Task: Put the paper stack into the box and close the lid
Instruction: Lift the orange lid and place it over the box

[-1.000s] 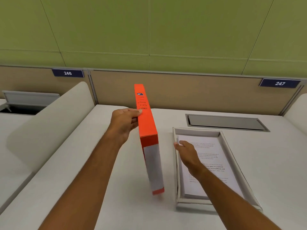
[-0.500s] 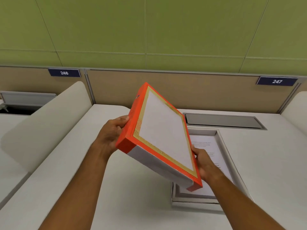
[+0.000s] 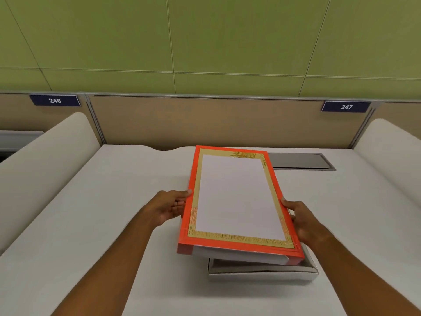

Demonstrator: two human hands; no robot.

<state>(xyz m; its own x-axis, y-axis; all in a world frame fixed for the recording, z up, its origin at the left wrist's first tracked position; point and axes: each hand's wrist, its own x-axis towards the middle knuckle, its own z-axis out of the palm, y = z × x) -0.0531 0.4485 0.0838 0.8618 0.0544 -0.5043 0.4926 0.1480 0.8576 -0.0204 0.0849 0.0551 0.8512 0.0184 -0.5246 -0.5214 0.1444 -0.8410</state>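
Observation:
The orange lid (image 3: pixel 237 197), with a white panel and a gold border on top, hovers almost flat just above the white box base (image 3: pixel 262 271). My left hand (image 3: pixel 170 206) grips the lid's left edge and my right hand (image 3: pixel 300 220) grips its right edge. Only the base's near wall and near right corner show under the lid. The lid sits slightly to the left of the base and is tilted a little, not seated on it. The paper stack inside the base is hidden by the lid.
The white desk (image 3: pixel 114 224) has a grey cable hatch (image 3: pixel 300 161) at the back right. Curved white dividers rise at the left (image 3: pixel 45 165) and right (image 3: pixel 391 156). A tan partition (image 3: pixel 205 119) closes the back edge.
The lid went from standing on edge in my left hand to lying face up over the box base. My right hand left the paper and took hold of the lid's right edge.

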